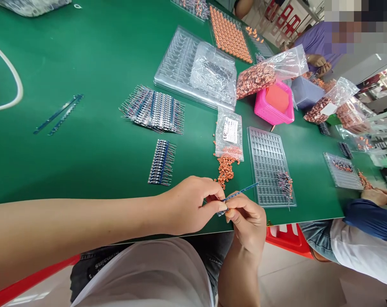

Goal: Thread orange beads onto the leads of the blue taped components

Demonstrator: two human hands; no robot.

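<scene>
Blue strip (241,191) between two hands (188,205) (249,217), two loose strips (56,114), one pink basket (273,114)

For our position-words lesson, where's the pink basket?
In the head view, at upper right, the pink basket stands between a bag of orange pieces and a greyish bin.

Tabletop (100,153) — smooth, faintly glossy | pink basket (267,114) — shiny plastic

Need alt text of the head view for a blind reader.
A person's left hand and right hand meet at a blue strip over a green table. Beyond, orange pieces lie by a labelled bag, between wire-legged components and a clear tray.
</scene>
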